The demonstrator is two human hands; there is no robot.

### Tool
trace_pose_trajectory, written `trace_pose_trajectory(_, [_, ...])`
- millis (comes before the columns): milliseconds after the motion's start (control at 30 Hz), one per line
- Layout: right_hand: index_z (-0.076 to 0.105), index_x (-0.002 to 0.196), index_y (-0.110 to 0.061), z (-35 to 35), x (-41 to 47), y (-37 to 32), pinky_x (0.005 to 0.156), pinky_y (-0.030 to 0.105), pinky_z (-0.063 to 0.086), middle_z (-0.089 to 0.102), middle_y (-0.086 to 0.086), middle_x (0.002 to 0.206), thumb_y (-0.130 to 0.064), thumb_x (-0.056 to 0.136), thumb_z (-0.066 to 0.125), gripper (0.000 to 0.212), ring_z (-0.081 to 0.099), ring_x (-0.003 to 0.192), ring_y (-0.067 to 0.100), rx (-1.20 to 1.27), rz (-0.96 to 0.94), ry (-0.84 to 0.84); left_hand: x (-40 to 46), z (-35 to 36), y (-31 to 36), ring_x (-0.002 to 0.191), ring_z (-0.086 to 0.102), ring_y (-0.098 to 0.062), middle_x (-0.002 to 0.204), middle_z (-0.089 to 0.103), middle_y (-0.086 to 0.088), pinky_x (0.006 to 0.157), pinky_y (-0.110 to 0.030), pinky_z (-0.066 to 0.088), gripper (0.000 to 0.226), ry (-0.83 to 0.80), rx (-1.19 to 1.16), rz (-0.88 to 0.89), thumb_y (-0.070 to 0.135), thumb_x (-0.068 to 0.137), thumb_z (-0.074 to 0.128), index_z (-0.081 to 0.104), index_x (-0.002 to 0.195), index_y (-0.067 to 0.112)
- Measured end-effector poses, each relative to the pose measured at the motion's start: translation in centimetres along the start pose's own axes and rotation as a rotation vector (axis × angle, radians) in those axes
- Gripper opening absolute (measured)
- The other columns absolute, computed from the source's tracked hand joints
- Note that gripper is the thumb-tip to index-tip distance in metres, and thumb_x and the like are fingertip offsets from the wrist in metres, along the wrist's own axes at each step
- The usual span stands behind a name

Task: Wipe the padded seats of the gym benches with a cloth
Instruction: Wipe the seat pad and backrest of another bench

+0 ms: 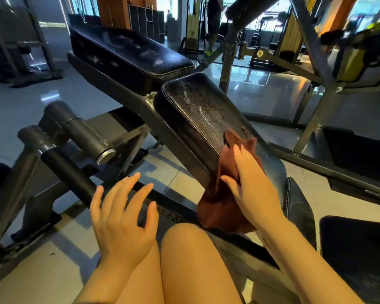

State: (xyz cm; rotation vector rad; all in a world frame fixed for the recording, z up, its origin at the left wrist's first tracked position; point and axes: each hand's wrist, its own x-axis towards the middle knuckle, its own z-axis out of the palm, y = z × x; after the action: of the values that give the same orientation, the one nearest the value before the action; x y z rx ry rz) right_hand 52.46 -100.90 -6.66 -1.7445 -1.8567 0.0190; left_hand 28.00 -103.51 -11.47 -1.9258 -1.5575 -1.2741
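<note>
A black padded seat [204, 115] slopes down toward me on a dark metal bench frame. A reddish-brown cloth [222, 207] lies over its near left edge and hangs down the side. My right hand [252, 185] presses flat on the cloth, fingers straight, thumb out to the left. My left hand [121, 213] hovers in the air left of the bench with fingers spread, touching nothing. A second black pad [127, 53] sits further up the same frame. Another pad [298, 205] shows just right of my right wrist.
Round black foam rollers [79, 137] stick out on the left of the frame. My bare knee [184, 249] is below the cloth. More gym machines [316, 62] stand to the right and behind, over a shiny tiled floor [59, 255]. A person's legs [213, 25] stand far back.
</note>
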Motion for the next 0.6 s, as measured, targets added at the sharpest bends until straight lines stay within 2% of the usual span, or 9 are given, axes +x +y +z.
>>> trace_pose_trajectory(67, [0.015, 0.151, -0.035, 0.2, -3.2, 2.7, 0.107, 0.045, 0.037, 0.041, 0.009, 0.151, -0.053, 0.085, 0.054, 0.079, 0.045, 0.134, 0.032, -0.001, 0.138, -0.009, 0.0, 0.0, 0.1, 0.118, 0.051, -0.024, 0.128, 0.06, -0.008, 0.114, -0.05, 0.018, 0.033, 0.015, 0.0, -0.012, 0.03, 0.087, 0.051, 0.069, 0.11, 0.013])
trace_pose_trajectory(167, [0.006, 0.147, -0.045, 0.1, -6.2, 4.6, 0.101, 0.042, 0.039, 0.043, 0.01, 0.15, -0.061, 0.082, 0.048, 0.079, 0.05, 0.129, 0.035, 0.0, 0.241, -0.027, 0.1, -0.1, 0.5, 0.118, 0.051, -0.024, 0.128, 0.06, -0.008, 0.113, -0.05, 0.018, 0.033, 0.016, -0.003, 0.0, 0.029, 0.087, 0.05, 0.068, 0.11, 0.013])
trace_pose_trajectory(233, [0.006, 0.145, -0.042, 0.0, -6.3, 4.5, 0.103, 0.041, 0.037, 0.04, 0.011, 0.151, -0.062, 0.08, 0.047, 0.079, 0.047, 0.132, 0.035, -0.009, 0.276, -0.025, 0.1, -0.1, 0.6, 0.118, 0.052, -0.024, 0.127, 0.061, -0.008, 0.114, -0.048, 0.018, 0.034, 0.019, -0.004, 0.001, 0.03, 0.087, 0.05, 0.069, 0.11, 0.014])
trace_pose_trajectory(300, [0.01, 0.15, -0.03, -0.2, -5.2, 3.2, 0.108, 0.04, 0.033, 0.033, 0.007, 0.156, -0.066, 0.08, 0.04, 0.084, 0.039, 0.139, 0.03, -0.045, 0.227, -0.032, 0.0, 0.0, 0.6, 0.117, 0.054, -0.025, 0.126, 0.061, -0.008, 0.114, -0.045, 0.017, 0.034, 0.02, -0.006, -0.006, 0.031, 0.087, 0.051, 0.069, 0.11, 0.013])
trace_pose_trajectory(400, [0.015, 0.154, -0.023, -0.3, -2.1, 0.1, 0.115, 0.042, 0.024, 0.025, 0.004, 0.159, -0.062, 0.084, 0.039, 0.084, 0.027, 0.145, 0.025, -0.056, 0.187, -0.03, 0.0, 0.2, 0.8, 0.115, 0.053, -0.024, 0.129, 0.06, -0.009, 0.114, -0.042, 0.018, 0.035, 0.036, -0.018, -0.049, 0.032, 0.086, 0.051, 0.069, 0.11, 0.014])
trace_pose_trajectory(500, [0.024, 0.153, -0.015, 0.3, 2.5, -3.4, 0.116, 0.046, 0.024, 0.03, 0.009, 0.158, -0.06, 0.089, 0.045, 0.081, 0.029, 0.144, 0.029, -0.078, 0.085, 0.054, 0.0, 0.4, 0.8, 0.118, 0.052, -0.024, 0.133, 0.057, -0.008, 0.113, -0.044, 0.019, 0.037, 0.046, -0.037, -0.08, 0.034, 0.085, 0.051, 0.062, 0.118, 0.021])
trace_pose_trajectory(600, [0.021, 0.154, -0.014, 0.9, 7.6, -7.0, 0.118, 0.048, 0.025, 0.026, 0.008, 0.159, -0.058, 0.093, 0.047, 0.08, 0.025, 0.146, 0.027, -0.132, -0.03, 0.086, 0.1, 0.4, 0.8, 0.119, 0.052, -0.021, 0.134, 0.055, -0.003, 0.115, -0.042, 0.019, 0.042, 0.083, -0.059, -0.112, 0.034, 0.084, 0.051, 0.052, 0.125, 0.024])
